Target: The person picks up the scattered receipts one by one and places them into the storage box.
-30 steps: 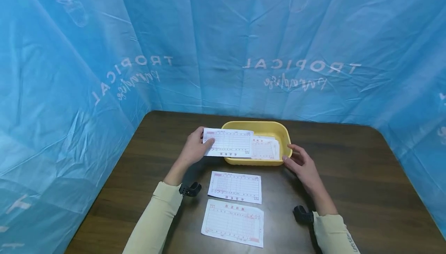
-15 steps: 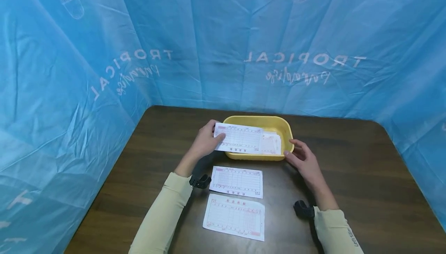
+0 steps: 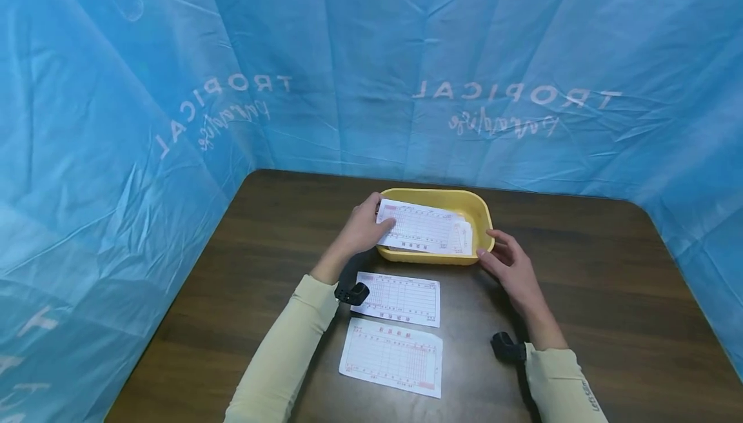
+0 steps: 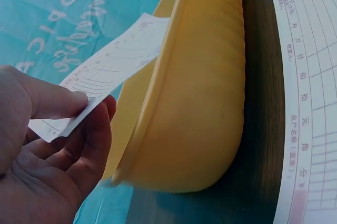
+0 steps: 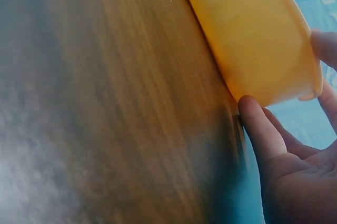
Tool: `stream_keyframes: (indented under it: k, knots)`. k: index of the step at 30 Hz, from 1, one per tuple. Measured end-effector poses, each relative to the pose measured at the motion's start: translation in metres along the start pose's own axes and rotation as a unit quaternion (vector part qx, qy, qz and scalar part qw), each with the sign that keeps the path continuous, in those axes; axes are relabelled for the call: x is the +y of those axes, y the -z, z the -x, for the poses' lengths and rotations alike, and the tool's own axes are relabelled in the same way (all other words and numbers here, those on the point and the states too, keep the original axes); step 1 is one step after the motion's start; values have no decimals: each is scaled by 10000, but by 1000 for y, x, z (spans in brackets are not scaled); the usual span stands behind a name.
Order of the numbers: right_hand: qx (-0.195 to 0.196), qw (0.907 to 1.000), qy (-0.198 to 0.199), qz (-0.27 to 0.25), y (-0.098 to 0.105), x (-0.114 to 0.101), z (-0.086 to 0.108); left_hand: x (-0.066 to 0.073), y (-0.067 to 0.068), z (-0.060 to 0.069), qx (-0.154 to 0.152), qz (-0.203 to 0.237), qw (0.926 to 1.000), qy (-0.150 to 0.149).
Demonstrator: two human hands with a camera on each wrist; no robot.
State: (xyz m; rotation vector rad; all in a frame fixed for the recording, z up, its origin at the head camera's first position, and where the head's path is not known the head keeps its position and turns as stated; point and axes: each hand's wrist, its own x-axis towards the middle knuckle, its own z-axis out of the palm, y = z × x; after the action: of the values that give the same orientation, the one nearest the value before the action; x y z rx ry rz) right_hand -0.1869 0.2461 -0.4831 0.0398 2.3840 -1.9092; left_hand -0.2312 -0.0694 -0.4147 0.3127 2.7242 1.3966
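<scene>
In the head view my left hand (image 3: pixel 361 228) pinches the left end of a printed receipt slip (image 3: pixel 415 224), thumb on top. The slip reaches over the rim into a yellow plastic basin (image 3: pixel 429 258); the left wrist view shows the receipt slip (image 4: pixel 118 58) tilted across the basin wall (image 4: pixel 202 87). More receipt slips (image 3: pixel 466 237) lie inside, mostly covered by it. At the basin's front right corner, my right hand (image 3: pixel 515 278) holds on with thumb and fingers. From the right wrist, the thumb (image 5: pixel 253 116) touches low on the wall while other fingers meet the rim.
Two more slips lie on the dark wooden table (image 3: pixel 598 294) in front of the basin: a purple-printed slip (image 3: pixel 400 299) and, nearer, a red-printed slip (image 3: pixel 391 358). A blue printed curtain (image 3: pixel 371 55) hangs behind and beside the table.
The left hand has moved right with its receipt slip, bringing it farther over the basin and across the slips inside. My right hand stays at the basin's corner.
</scene>
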Motion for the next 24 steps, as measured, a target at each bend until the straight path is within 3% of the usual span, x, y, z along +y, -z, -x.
stream_keyframes:
  k: [13, 18, 24]
  knots:
    - [-35, 9999, -44, -84, 0, 2, -3, 6, -13, -10, -170, -394, 9991, -2]
    - [-13, 10000, -72, -30, 0, 1, -2, 5, -18, -10, -361, -659, 9971, -102]
    - [-17, 9999, -113, -55, -1, 0, 0, 5, -22, -7, -479, -756, 9960, 6]
